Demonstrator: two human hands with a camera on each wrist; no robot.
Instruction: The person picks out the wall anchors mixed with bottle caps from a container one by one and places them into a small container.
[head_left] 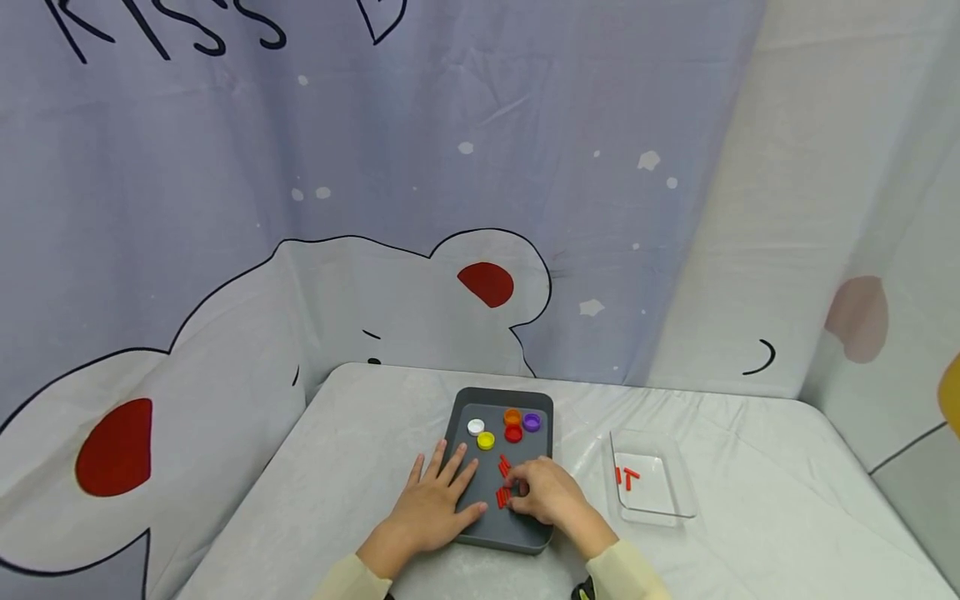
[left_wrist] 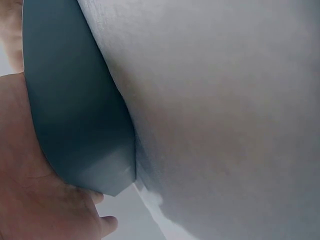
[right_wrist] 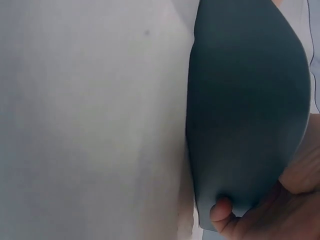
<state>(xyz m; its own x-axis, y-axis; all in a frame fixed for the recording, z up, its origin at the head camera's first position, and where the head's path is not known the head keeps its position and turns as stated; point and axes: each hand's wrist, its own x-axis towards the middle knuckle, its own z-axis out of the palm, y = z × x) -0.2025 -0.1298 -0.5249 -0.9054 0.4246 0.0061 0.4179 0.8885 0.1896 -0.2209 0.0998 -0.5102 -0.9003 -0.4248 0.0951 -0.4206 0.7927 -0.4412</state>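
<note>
On the dark grey tray (head_left: 487, 533), short red sticks lie in two groups, an upper group (head_left: 503, 464) and a lower row (head_left: 502, 498). My left hand (head_left: 431, 508) lies over the tray's left edge with its fingers spread. My right hand (head_left: 551, 493) is over the tray's right side, its thumb and index finger curled at the right end of the lower row, where they pinch a red stick mostly hidden by the fingertips. Both wrist views show the tray's outer wall (left_wrist: 75, 100), with part of the right hand (right_wrist: 270, 215) in the right one.
Toward the tray's far end sit small round caps: white (head_left: 476, 427), yellow (head_left: 486, 440), orange (head_left: 512, 417), red (head_left: 513, 433) and purple (head_left: 532, 422). A clear plastic box (head_left: 660, 487) with a few red sticks (head_left: 628, 479) stands to the right on the white cloth (head_left: 750, 517).
</note>
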